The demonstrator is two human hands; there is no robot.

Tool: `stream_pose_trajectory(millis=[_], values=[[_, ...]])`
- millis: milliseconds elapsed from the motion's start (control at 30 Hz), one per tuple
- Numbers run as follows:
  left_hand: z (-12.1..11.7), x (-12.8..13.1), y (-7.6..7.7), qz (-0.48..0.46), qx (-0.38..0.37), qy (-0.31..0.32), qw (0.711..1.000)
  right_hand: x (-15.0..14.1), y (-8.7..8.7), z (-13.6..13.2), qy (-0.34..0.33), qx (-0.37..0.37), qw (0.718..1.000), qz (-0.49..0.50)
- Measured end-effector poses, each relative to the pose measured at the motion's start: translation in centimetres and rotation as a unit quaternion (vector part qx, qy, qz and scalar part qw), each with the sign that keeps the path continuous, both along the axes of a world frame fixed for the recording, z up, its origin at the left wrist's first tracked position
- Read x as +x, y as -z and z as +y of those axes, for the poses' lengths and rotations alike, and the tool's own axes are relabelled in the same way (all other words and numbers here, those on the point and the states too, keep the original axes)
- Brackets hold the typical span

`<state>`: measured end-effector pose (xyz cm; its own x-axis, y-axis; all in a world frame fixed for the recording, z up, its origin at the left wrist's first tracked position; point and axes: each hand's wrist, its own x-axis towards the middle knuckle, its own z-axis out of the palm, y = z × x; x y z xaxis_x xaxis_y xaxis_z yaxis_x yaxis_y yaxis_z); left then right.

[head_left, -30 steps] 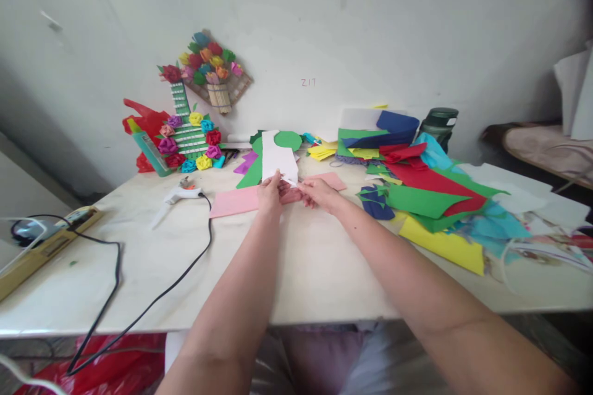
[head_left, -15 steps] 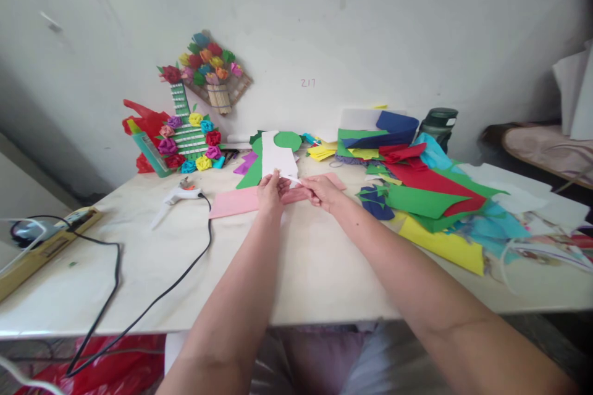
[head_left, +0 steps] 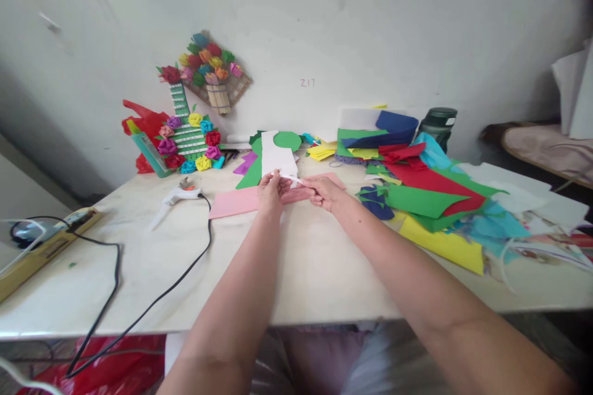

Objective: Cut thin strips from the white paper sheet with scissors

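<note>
Your right hand [head_left: 323, 191] has shifted slightly up and outward since a second ago, and the white strip [head_left: 293, 179] now runs straighter between your hands; your left hand [head_left: 271, 190] has barely moved. Pale tabletop [head_left: 319, 259] stretches beneath and between your forearms to the front edge, which crosses under both of them. Both your arms reach forward over that edge and converge at the middle. Your left fingers are closed on one end of the strip, your right fingers pinch the other, and the strip spans the narrow gap between them. Pink paper [head_left: 234, 202] lies under your hands, poking out on both sides, with a white sheet [head_left: 277, 157] just beyond your left fingers. Left of you, a white glue gun [head_left: 180, 195] rests near the pink paper, its black cord [head_left: 210, 241] looping toward the front edge. Dark blue scraps [head_left: 376, 202] and a heap of coloured sheets [head_left: 426, 200] crowd your right side, beyond your right forearm. Behind, a flower-trimmed guitar shape [head_left: 189, 139] leans near the wall.
</note>
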<state>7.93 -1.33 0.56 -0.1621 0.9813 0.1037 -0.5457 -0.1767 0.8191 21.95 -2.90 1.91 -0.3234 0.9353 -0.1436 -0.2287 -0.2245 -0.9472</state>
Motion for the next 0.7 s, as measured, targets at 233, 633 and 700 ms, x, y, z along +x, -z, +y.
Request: stream_pose_trajectory(millis=[233, 633, 700], values=[[-0.03, 0.11, -0.08, 0.012, -0.037, -0.027, 0.999, -0.18, 0.24, 0.13, 0.021, 0.010, 0.999, -0.026], [0.12, -0.06, 0.08, 0.046, -0.035, -0.033, 0.998, -0.06, 0.87, 0.38, -0.008, 0.018, 0.999, -0.033], [0.09, -0.08, 0.09, 0.048, -0.031, -0.023, 0.998, 0.02, 0.82, 0.36, -0.018, 0.006, 0.999, -0.036]])
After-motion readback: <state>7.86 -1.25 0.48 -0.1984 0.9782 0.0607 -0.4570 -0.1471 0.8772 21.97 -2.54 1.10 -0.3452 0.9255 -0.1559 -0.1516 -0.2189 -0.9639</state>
